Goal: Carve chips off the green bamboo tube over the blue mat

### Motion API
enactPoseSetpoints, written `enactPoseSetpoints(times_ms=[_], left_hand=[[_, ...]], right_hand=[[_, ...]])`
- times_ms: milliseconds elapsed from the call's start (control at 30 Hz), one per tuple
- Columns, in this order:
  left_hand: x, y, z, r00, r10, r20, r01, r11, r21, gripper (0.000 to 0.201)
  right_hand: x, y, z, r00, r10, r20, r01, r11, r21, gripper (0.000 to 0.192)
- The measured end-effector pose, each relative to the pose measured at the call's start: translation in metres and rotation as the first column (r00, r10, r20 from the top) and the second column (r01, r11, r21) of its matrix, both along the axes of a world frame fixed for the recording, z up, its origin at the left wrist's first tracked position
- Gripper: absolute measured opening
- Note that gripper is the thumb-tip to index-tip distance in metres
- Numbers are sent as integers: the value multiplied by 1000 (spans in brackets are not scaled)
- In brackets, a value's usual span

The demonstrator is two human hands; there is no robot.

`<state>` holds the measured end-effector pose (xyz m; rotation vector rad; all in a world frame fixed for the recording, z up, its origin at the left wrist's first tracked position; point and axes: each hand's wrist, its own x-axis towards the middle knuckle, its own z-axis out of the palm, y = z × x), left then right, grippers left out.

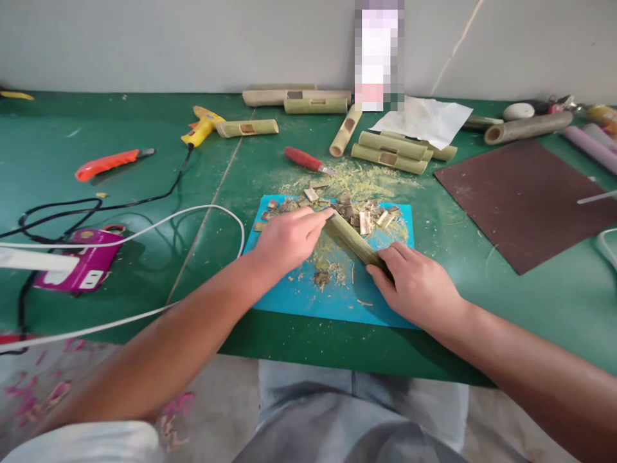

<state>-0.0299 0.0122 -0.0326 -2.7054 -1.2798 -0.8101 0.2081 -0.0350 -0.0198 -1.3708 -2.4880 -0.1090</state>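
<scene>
A green bamboo tube (355, 238) slants over a blue mat (308, 302), its near end toward me on the right. My right hand (417, 283) is wrapped round that near end. At the far end is my left hand (292, 238), closed, its fingertips against the tube's end. Something small and dark shows at those fingertips, but I cannot make out what it is. Cut bamboo chips (365, 222) and pale shavings lie on the mat around the tube's far end. Beyond the mat rests a red-handled knife (306, 159).
Several notched bamboo tubes (393, 154) lie at the back, near white paper (427, 122). To the right is a brown board (527, 199). On the left are an orange utility knife (108, 164), a yellow glue gun (202, 127), cables and a purple power strip (87, 257).
</scene>
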Motion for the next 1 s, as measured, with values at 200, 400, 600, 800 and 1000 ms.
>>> enactPoseSetpoints(times_ms=[200, 400, 600, 800, 1000], left_hand=[[3, -2, 0, 995, -62, -72, 62, 998, -2, 37], [4, -2, 1, 994, -75, -85, 74, 997, -20, 38], [3, -5, 1, 993, -56, -106, 57, 998, 7, 38], [1, -5, 0, 996, -4, -88, 8, 999, 37, 38], [3, -2, 0, 998, -5, -68, 9, 998, 60, 38]], right_hand=[[0, -1, 1, 1000, -16, 7, 17, 996, -83, 32], [-1, -1, 3, 999, -39, 12, 40, 987, -155, 31], [-2, 0, 4, 999, -40, 23, 43, 988, -149, 31], [-2, 0, 3, 999, -48, 23, 51, 988, -146, 31], [-2, 0, 3, 999, -49, 23, 52, 989, -137, 32]])
